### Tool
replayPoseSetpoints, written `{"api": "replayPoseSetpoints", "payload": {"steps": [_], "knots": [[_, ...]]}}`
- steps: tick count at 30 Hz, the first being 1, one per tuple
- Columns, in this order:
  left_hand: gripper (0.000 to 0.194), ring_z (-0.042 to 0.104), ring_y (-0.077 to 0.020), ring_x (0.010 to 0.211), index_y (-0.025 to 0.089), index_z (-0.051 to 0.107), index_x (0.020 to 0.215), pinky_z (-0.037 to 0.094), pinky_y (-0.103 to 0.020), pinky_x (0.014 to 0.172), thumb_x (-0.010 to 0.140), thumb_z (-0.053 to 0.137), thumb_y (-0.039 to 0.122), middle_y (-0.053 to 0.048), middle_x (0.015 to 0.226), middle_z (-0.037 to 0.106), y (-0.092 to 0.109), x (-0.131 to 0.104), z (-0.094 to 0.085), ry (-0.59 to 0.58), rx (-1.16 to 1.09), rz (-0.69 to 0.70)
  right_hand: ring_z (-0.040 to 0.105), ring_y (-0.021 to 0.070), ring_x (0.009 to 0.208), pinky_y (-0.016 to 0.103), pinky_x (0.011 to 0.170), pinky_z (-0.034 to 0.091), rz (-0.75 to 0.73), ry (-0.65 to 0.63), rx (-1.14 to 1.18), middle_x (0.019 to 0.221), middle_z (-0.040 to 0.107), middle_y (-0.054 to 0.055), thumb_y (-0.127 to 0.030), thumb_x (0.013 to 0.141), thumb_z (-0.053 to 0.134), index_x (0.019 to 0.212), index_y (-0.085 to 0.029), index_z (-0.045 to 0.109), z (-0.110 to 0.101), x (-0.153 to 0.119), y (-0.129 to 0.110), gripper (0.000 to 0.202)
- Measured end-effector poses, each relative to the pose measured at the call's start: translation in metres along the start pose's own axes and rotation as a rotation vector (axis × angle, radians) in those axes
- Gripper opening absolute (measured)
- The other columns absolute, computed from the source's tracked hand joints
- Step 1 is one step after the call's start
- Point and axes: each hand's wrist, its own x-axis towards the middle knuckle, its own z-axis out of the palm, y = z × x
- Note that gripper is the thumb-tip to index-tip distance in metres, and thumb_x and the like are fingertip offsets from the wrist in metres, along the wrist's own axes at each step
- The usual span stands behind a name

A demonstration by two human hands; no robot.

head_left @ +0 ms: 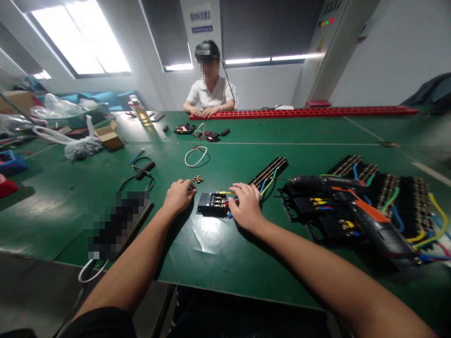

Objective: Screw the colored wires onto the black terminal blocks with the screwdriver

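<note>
A black terminal block [210, 203] with rows of brass-coloured contacts lies on the green table in front of me. My right hand [247, 204] is at its right end, fingers curled over the coloured wires, with red and blue ones showing by the thumb. Beyond that hand, yellow and blue wires [267, 185] lead to a long black strip [269, 172] with brass parts. To the left of the block, my left hand [180, 195] has its fingers drawn together beside a small pile of brass screws [198, 179]; what its fingertips hold is too small to make out.
A black and orange power screwdriver [366, 211] rests across more wired black blocks at right. At left lie a dark blurred-out device [121, 223] and a black cable [144, 171]. A white cable loop [196, 156] lies ahead. Another person [210, 94] sits opposite, hands on a red rail [282, 113].
</note>
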Motion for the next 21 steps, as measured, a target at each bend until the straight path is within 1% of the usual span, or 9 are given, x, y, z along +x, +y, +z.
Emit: {"api": "replayPoseSetpoints", "payload": {"steps": [5,7,10,12,15,18,21], "knots": [[0.013,0.061,-0.0273,0.093,0.021,0.064,0.095,0.048,-0.037,0.083,0.095,0.052,0.028,-0.010,0.097,0.066,-0.002,0.002,0.002,0.037,-0.079,0.012,0.049,0.0230,0.133,0.051,0.124,0.014,0.005,-0.044,-0.038,0.134,0.063,0.008,-0.027,0.092,0.054,0.120,-0.020,0.069,-0.001,0.001,-0.002,0.033],[0.016,0.063,-0.0263,0.091,0.021,0.062,0.098,0.048,-0.035,0.080,0.097,0.048,0.027,-0.010,0.096,0.068,-0.001,0.002,0.001,0.044,-0.101,0.005,0.049,0.0235,0.133,0.052,0.124,0.011,-0.001,-0.047,-0.040,0.133,0.064,0.008,-0.028,0.093,0.054,0.121,-0.020,0.068,-0.001,0.001,-0.002,0.033],[0.019,0.064,-0.0248,0.086,0.020,0.061,0.104,0.048,-0.034,0.076,0.098,0.044,0.028,-0.009,0.095,0.070,0.001,0.002,0.000,0.073,-0.170,-0.001,0.051,0.0233,0.131,0.053,0.124,0.009,-0.004,-0.036,-0.023,0.130,0.065,0.008,-0.027,0.094,0.052,0.129,-0.018,0.062,0.000,0.001,-0.002,0.038],[0.019,0.065,-0.0246,0.088,0.020,0.062,0.104,0.049,-0.034,0.079,0.097,0.045,0.026,-0.010,0.097,0.071,0.002,0.002,0.000,0.106,-0.236,0.032,0.053,0.0226,0.128,0.052,0.124,0.010,-0.010,-0.019,-0.013,0.129,0.065,0.008,-0.026,0.094,0.050,0.132,-0.017,0.059,0.000,0.002,-0.001,0.040],[0.022,0.066,-0.0251,0.095,0.019,0.065,0.100,0.050,-0.035,0.084,0.095,0.044,0.023,-0.011,0.102,0.071,0.005,0.002,-0.001,0.164,-0.303,0.112,0.054,0.0221,0.127,0.052,0.124,0.009,-0.055,0.011,-0.026,0.127,0.066,0.008,-0.024,0.095,0.048,0.129,-0.017,0.060,0.000,0.005,0.000,0.038],[0.025,0.066,-0.0249,0.097,0.019,0.066,0.100,0.052,-0.036,0.086,0.096,0.042,0.023,-0.011,0.103,0.071,0.010,0.001,-0.005,0.217,-0.351,0.165,0.055,0.0218,0.125,0.049,0.124,0.014,-0.125,0.022,-0.036,0.127,0.066,0.008,-0.024,0.096,0.046,0.126,-0.017,0.063,0.001,0.010,0.002,0.035],[0.028,0.066,-0.0237,0.098,0.018,0.066,0.100,0.052,-0.036,0.088,0.099,0.038,0.024,-0.011,0.103,0.070,0.016,-0.002,-0.010,0.249,-0.387,0.215,0.056,0.0211,0.123,0.044,0.121,0.024,-0.191,-0.011,-0.047,0.126,0.067,0.010,-0.023,0.096,0.044,0.126,-0.015,0.064,0.004,0.015,0.004,0.036]]}}
